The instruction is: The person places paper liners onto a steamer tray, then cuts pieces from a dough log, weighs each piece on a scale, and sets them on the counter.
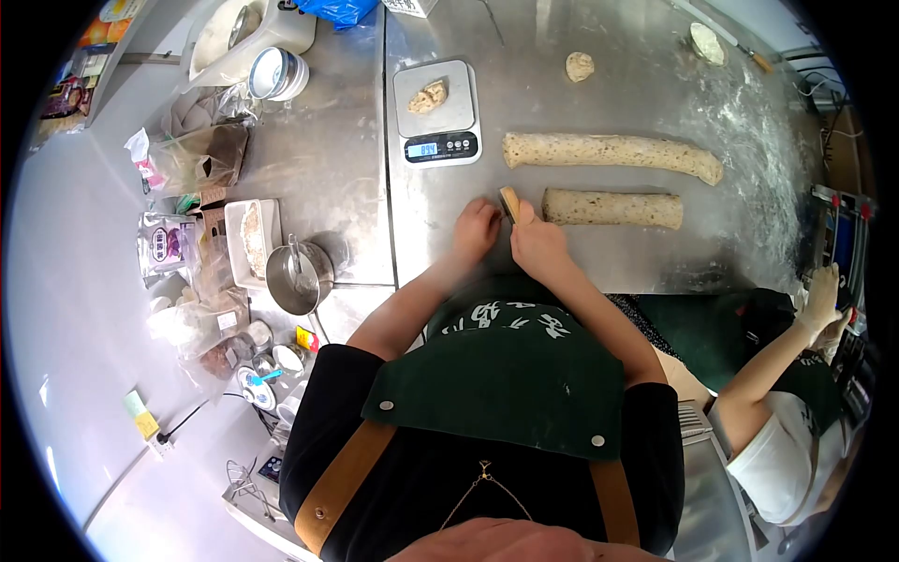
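My right hand (pixel 539 245) is closed around a dough scraper with a wooden handle (pixel 509 203); its blade is hard to see at this angle. Close by on the left, my left hand (pixel 478 230) has its fingers curled in, and what they hold, if anything, is hidden. Just right of my right hand lies a short log of speckled dough (pixel 613 208). Beyond it stretches a longer dough log (pixel 613 155). A digital scale (pixel 435 117) stands ahead of my left hand, a dough piece (pixel 428 96) on its plate and a lit display that seems to read 894.
A rounded dough piece (pixel 580 66) sits at the back of the metal table (pixel 468 211). Flour covers the table's right side. On the left are a saucepan (pixel 298 279), a white tray (pixel 265 245), stacked bowls (pixel 278 74) and bags. A gloved co-worker (pixel 782 440) is at the right.
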### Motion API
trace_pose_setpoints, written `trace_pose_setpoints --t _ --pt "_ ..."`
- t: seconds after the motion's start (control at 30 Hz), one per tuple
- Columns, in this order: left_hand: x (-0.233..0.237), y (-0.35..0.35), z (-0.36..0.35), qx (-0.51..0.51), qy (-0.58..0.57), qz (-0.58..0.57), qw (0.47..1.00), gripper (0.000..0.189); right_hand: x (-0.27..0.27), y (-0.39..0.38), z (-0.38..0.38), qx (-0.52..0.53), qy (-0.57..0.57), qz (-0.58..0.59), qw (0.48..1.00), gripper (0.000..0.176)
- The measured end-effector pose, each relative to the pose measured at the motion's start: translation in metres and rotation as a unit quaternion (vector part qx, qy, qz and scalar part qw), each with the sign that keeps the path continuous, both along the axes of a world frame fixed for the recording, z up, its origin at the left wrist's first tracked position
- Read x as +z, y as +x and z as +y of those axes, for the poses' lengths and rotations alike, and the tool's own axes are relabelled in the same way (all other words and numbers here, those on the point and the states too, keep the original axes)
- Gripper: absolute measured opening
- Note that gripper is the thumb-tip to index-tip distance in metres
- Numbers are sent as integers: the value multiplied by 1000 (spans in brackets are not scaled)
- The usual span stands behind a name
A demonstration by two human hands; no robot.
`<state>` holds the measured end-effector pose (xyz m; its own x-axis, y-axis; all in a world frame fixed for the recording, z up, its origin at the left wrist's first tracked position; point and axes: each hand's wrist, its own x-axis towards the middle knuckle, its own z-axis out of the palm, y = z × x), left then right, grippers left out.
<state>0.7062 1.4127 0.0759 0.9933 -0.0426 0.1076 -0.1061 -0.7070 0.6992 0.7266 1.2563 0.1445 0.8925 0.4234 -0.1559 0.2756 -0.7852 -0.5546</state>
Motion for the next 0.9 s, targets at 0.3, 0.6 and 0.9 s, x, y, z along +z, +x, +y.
trace_pose_setpoints --t 0.3,0.6,0.9 --pt "8 -15 34 24 -9 18 1000 10 30 9 -25 -103 37 -12 994 39" --pt "26 21 -4 -80 85 -96 989 16 27 -6 -40 -52 -41 -13 998 38" --pt "31 71 35 18 55 -86 995 3 13 -8 -41 -66 -49 -14 996 39"
